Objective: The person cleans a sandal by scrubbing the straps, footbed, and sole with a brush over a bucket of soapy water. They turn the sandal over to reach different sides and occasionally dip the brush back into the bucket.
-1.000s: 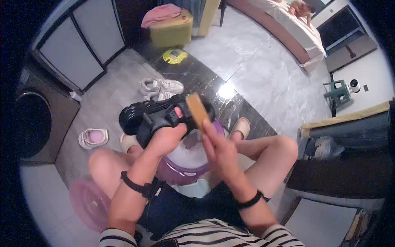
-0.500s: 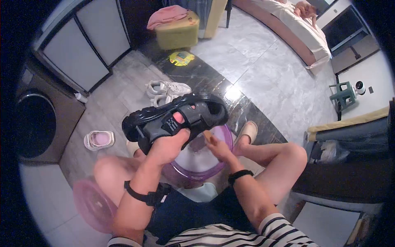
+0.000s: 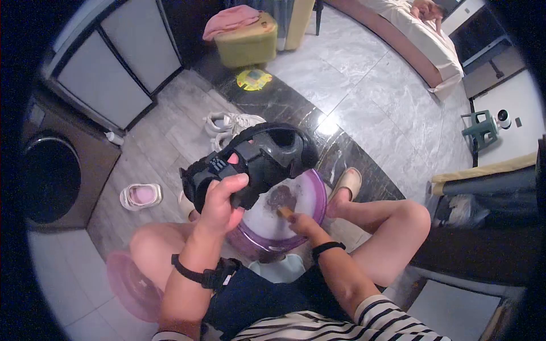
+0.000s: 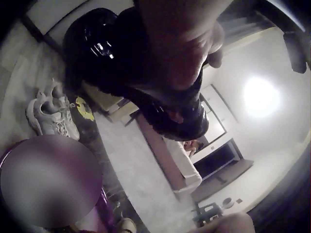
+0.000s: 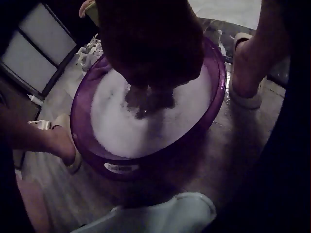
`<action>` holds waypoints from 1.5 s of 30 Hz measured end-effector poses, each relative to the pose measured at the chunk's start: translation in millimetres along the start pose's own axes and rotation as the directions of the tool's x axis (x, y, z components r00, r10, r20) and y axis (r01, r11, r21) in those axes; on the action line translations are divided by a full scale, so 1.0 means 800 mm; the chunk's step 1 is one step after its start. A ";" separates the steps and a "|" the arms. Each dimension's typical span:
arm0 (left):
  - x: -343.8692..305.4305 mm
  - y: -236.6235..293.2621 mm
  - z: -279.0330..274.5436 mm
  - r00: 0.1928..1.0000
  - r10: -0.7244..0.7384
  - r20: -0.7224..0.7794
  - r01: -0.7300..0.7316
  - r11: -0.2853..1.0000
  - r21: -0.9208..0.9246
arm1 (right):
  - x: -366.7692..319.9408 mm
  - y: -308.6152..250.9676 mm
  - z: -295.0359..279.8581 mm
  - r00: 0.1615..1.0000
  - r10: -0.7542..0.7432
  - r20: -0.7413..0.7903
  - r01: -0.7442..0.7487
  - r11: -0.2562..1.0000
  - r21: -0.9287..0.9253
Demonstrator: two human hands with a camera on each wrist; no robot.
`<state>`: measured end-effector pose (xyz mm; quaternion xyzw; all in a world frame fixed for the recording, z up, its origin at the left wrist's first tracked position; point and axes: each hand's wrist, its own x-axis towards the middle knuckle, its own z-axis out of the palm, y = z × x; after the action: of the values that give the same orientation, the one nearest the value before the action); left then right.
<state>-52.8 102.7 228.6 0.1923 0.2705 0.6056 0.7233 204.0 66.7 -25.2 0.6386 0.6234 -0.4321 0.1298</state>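
My left hand [image 3: 220, 202] grips a black sandal [image 3: 267, 153] and holds it up on its side over the basin's far left. The thumb lies across the sandal, and a fingertip shows through a gap in the straps. The same sandal [image 4: 102, 48] looms dark and shiny in the left wrist view. Lower and to the right, my right hand [image 3: 306, 225] holds a tan, wooden-looking brush [image 3: 285, 212] down at the suds. A purple basin [image 3: 320, 196] of white foam stands between my feet, with a dark gap in the foam [image 5: 124, 138] by the right hand.
White sneakers [image 3: 219, 122] lie beyond the basin, and a pale shoe [image 3: 141, 195] lies left. A pink translucent basin [image 3: 128, 284] is by my left knee. Farther off are a yellow stool [image 3: 247, 48], a green stool [image 3: 482, 129] and a bed [image 3: 421, 51] with a person on it.
My right hand has lowered the brush from beside the sandal down to the foamy water. The sandal has tilted in my left hand, its right end rising slightly.
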 end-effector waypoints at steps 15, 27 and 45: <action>0.031 -0.012 -0.015 0.999 0.020 -0.039 -0.021 0.999 -0.033 | -0.041 -0.042 -0.104 0.854 -0.016 -0.521 0.324 0.800 0.506; 0.033 -0.012 -0.005 0.998 0.035 -0.055 -0.036 0.999 -0.022 | -0.189 -0.176 -0.180 0.523 -0.292 -0.801 0.749 0.606 0.268; 0.036 -0.025 -0.003 0.999 0.016 -0.040 -0.024 0.978 -0.209 | -0.160 -0.199 -0.195 0.341 -0.571 -0.747 0.631 0.728 -0.268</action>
<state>-35.5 126.9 210.1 0.1059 0.2169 0.6416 0.7280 139.2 119.1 218.0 0.4886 0.7870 -0.1409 -0.3494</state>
